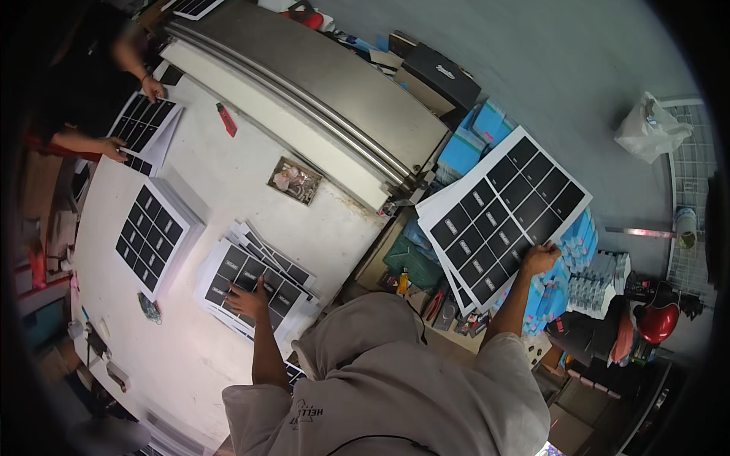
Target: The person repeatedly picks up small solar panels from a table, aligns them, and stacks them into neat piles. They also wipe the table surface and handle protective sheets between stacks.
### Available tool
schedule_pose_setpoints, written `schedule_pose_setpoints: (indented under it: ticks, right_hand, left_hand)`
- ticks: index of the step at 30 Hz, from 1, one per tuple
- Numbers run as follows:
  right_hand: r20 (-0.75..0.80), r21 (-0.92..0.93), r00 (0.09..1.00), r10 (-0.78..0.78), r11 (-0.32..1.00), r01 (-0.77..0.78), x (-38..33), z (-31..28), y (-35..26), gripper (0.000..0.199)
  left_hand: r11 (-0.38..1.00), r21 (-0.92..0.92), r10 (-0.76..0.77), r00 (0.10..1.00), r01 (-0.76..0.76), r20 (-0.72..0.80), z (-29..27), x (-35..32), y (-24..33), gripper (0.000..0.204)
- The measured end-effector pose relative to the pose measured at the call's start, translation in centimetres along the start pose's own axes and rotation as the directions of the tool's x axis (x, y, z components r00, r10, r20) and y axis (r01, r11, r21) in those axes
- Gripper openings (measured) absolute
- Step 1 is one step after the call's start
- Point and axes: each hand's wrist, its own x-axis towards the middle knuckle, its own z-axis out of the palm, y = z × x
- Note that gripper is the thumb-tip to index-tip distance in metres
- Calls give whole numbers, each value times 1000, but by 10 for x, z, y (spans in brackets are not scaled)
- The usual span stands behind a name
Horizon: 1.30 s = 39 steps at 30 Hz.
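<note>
My right hand [541, 259] grips the edge of a large printed sheet [498, 216] with black rectangles in a white-bordered grid. It is held out at the right, and more sheets show behind its left edge. My left hand [247, 302] lies with spread fingers on a loose pile of similar printed sheets [236, 264] on the white table [228, 175]. Slightly askew sheets stick out at the pile's upper right. Farther left sits a thick, neater stack of printed sheets [154, 237].
Across the table a person's hands [114, 148] hold printed sheets. A red cutter [226, 120] and a small open box [295, 181] lie near a long metal-topped machine [319, 83]. Blue bundles [547, 292], pliers [435, 305] and a red helmet-like object [658, 319] are at the right.
</note>
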Motion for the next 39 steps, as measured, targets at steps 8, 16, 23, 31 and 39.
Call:
schedule_pose_setpoints:
  ticks: [8,16,23,31,39]
  right_hand:
    - [544,499,813,205,701,-510,58,9,24,25]
    - [716,340,685,133,791,-509,58,25,23,32]
    - [252,412,922,-294,895,173,99,-70,-67,28]
    - [33,674,978,-205,727,130,171,-151,-141,39]
    - [-12,714,998,-56,698,48,214,-95,-221,57]
  left_hand:
    - [999,-49,25,1000,-24,11,6,-4,14,119]
    - [1000,-6,21,1000,-21,18,7,-14,6,118]
    - [997,-73,1,1000,-1,3,0,-18,8,113]
    - [996,-71,48,998,-50,-31,4,-16,3,116]
    - [916,-220,268,921,-335,-283,-50,-14,59,112]
